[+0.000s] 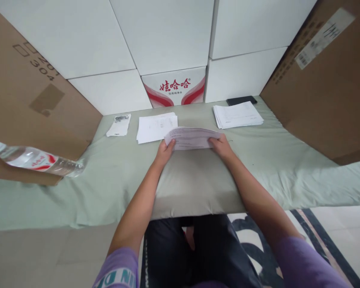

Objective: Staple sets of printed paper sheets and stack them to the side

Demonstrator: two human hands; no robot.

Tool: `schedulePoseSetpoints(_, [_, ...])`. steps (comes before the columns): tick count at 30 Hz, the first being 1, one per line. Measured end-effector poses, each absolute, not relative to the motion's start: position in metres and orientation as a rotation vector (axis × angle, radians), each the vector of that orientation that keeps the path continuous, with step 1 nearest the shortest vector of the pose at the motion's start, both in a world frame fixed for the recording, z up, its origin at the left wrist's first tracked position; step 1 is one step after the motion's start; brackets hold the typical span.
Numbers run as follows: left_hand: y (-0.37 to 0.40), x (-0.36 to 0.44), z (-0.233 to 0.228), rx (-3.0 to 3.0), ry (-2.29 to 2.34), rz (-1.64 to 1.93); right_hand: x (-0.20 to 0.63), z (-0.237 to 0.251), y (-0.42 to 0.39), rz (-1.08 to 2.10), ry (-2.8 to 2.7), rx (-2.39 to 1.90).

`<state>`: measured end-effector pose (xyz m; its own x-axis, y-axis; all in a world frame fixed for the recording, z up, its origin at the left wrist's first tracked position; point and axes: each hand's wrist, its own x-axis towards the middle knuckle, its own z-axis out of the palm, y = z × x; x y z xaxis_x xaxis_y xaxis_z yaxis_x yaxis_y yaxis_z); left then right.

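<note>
- Holding a thin sheet of paper (192, 138) by its two short ends, I see the left hand (165, 152) pinching the left end and the right hand (221, 147) pinching the right end. Both hands are closed on it, thumbs on top.
- I think two hands are used because the sheet is floppy, and a hand at each end keeps it flat.
- The sheet hangs just above the green cloth (276, 160), and I will use that cloth as my marker for places. It is soft and wrinkled, and it drapes over the front edge.
- On the cloth, just past the held sheet, lies a flat white pile of papers (156, 127). The sheet covers one corner of it.
- At the far right of the cloth sits a second neat paper stack (237, 115), with a dark flat phone (241, 100) touching its back edge.
- At the far left of the cloth lies a small white packet (119, 125).
- Off the cloth's left side, a clear plastic bottle (36, 161) lies on its side on brown cardboard.
- Behind the cloth stand smooth white boxes, and one box with red print (174, 87).
</note>
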<state>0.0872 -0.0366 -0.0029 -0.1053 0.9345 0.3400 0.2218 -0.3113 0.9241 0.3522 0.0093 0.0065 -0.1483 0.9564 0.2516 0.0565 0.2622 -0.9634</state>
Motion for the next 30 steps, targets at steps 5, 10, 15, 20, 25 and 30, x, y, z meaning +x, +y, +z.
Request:
schedulePoseSetpoints(5, [-0.035, 0.087, -0.005, 1.585, 1.342, 1.472, 0.355, 0.006, 0.007, 1.032, -1.537, -1.002])
schedulePoseSetpoints(10, [-0.033, 0.079, -0.003, 1.706, 1.577, 1.468, 0.352, 0.013, 0.003, 1.131, -1.513, -0.988])
schedulePoseSetpoints(15, [-0.029, 0.044, 0.008, 1.773, 1.874, 1.16, 0.356, 0.017, 0.01, 1.129, -1.27, -1.048])
schedulePoseSetpoints(20, [-0.031, 0.005, 0.012, 1.784, 1.968, 0.772, 0.361, 0.006, 0.021, 0.624, -1.603, -1.218])
schedulePoseSetpoints(25, [-0.029, 0.0, 0.009, 1.722, 1.903, 0.859, 0.357, -0.001, 0.022, 0.45, -2.08, -1.299])
schedulePoseSetpoints(30, [-0.026, 0.006, 0.009, 1.653, 1.825, 0.891, 0.359, -0.002, 0.026, 0.455, -2.081, -1.286])
